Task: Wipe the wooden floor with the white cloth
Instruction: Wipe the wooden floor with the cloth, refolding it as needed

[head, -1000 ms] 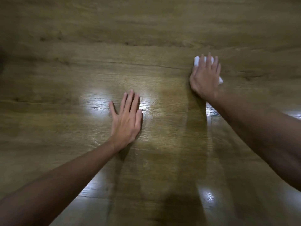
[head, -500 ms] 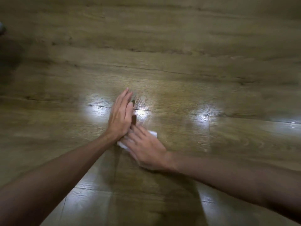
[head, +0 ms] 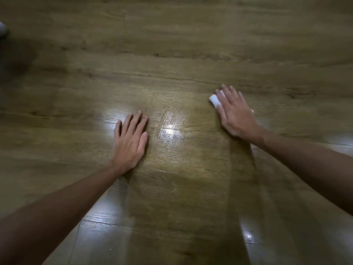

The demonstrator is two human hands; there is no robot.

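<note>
The wooden floor fills the view, brown planks with glossy light patches near the middle. My left hand lies flat on the floor at centre left, fingers straight and slightly spread. My right hand presses flat on a small folded white cloth at the right. Only the cloth's left corner shows past the fingers; the hand covers the remainder. The right hand is slightly blurred.
A pale object shows partly at the far left edge, with a dark shadow on the floor below it. Plank seams run across the floor.
My right hand has swept the cloth from beside my left wrist out to the right and farther away. My left hand, tilted on its edge half a second ago, now lies flat.
</note>
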